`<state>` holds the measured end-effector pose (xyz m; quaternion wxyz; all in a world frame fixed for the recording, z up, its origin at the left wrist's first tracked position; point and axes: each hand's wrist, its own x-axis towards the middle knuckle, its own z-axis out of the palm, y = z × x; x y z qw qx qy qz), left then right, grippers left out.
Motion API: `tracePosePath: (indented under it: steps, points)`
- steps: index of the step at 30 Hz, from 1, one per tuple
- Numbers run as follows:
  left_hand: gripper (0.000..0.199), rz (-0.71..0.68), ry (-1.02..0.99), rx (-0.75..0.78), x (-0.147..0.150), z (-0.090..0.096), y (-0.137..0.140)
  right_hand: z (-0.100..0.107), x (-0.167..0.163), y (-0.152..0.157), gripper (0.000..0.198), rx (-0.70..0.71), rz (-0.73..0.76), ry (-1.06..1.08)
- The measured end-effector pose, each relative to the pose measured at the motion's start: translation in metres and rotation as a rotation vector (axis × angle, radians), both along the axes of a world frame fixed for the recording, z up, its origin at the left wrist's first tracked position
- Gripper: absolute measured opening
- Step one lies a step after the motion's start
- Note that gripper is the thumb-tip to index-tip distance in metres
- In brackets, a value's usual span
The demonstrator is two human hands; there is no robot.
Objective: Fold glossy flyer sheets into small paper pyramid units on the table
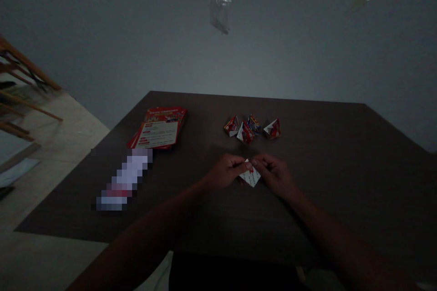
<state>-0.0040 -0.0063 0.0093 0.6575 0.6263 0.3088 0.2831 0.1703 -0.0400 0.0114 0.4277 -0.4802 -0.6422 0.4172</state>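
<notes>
Risk, as I judge it: the paper could crease off-line or tear if the thumbs press unevenly; dim light may hide a crooked edge. Left hand and right hand both nearly closed, thumbs and fingers pinching the paper between them. It sits low over the tabletop, this side of four folded shapes; surface contact unclear.

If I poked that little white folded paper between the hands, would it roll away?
The folded paper probably wouldn't roll, because it has straight edges and a pointed corner. It's likely light, since the left hand and right hand just pinch it. A hard poke might bend it, as it looks like printed paper.
</notes>
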Motion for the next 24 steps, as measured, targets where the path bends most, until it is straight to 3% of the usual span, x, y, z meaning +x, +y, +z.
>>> tracePosePath:
  steps: [4, 9, 13, 19, 24]
  points:
    - [0.043, -0.007, 0.068, 0.064, 0.001, 0.003, -0.006, -0.001, 0.001, 0.001, 0.027, -0.039, 0.011, 0.037]
    - [0.041, 0.090, 0.149, 0.194, 0.000, 0.011, -0.008, -0.003, -0.001, -0.001, 0.028, -0.083, 0.004, 0.127]
    - [0.040, 0.156, 0.129, 0.218, 0.000, 0.013, -0.007, -0.001, -0.004, -0.002, 0.031, -0.142, 0.053, 0.169]
    - [0.041, 0.216, 0.119, 0.227, 0.002, 0.011, -0.008, 0.004, -0.006, -0.001, 0.034, -0.162, 0.003, 0.150]
    - [0.042, 0.240, 0.132, 0.253, 0.002, 0.009, -0.006, 0.005, -0.008, 0.000, 0.032, -0.184, 0.079, 0.212]
